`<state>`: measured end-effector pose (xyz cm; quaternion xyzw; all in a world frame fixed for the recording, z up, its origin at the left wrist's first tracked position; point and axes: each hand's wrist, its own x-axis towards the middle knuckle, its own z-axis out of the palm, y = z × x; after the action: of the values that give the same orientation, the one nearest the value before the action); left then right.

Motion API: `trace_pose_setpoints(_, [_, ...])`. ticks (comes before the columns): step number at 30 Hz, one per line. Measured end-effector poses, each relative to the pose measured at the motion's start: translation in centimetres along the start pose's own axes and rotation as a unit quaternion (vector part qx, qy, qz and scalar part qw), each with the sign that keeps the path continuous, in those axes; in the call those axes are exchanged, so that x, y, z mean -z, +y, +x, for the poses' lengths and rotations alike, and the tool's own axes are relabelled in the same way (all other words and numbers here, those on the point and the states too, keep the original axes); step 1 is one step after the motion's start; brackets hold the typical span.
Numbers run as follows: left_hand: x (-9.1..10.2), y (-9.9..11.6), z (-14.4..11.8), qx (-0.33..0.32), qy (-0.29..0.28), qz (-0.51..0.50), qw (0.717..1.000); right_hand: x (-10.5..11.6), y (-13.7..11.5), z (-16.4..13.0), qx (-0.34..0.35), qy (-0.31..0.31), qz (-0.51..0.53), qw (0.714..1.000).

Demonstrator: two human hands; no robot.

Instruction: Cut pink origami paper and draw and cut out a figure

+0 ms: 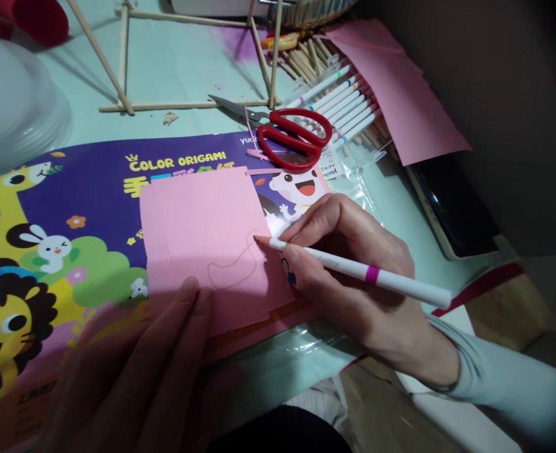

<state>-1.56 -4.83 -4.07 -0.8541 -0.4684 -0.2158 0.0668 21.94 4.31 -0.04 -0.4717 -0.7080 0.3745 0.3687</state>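
Head view: the right hand point(353, 270) holds a white pen point(353, 269) in a closed writing grip, tip down on a pink paper square point(202, 233) at the upper end of a faint curved line point(233, 267). The left hand point(131, 371), at about 7 o'clock from the square, lies flat and open with fingertips pressing the paper's lower edge, holding nothing. The square rests on a purple origami pack point(70, 189) on the pale tabletop point(174, 63).

The step in hand looks like drawing an outline. Judging from the open curve, the next stroke needs a steady tip and the paper kept pinned so it cannot slide.

At 1 o'clock from the paper lie red scissors point(292, 135), with a row of pens point(344, 107) just beyond them, a larger pink sheet point(400, 94) further right, and a wooden stick frame point(188, 104) at 12 o'clock.

The left hand is blurred and in shadow, the line's colour is hard to judge, and the pack's lettering is partly covered.
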Motion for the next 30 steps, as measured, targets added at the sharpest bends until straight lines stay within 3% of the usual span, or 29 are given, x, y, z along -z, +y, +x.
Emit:
trace_pose_setpoints(18, [0.4, 0.6, 0.1, 0.035, -0.029, -0.012, 0.999, 0.1, -0.6, 0.4, -0.005, 0.005, -0.008, 1.000])
trace_pose_setpoints(21, [0.3, 0.6, 0.0, 0.020, 0.001, -0.012, 1.000, 0.0, -0.5, 0.4, -0.033, 0.021, 0.055, 0.998])
trace_pose_setpoints(25, [0.2, 0.5, -0.1, 0.051, -0.027, -0.015, 0.998, -0.1, -0.6, 0.4, -0.043, 0.095, 0.170, 0.980])
trace_pose_setpoints(28, [0.1, 0.1, -0.1, 0.007, -0.004, -0.001, 1.000, 0.1, -0.9, 0.2, -0.022, 0.144, 0.199, 0.969])
trace_pose_setpoints(30, [0.2, -0.1, 0.0, -0.012, 0.002, 0.008, 1.000, 0.3, -1.0, 0.2, -0.019, 0.140, 0.227, 0.964])
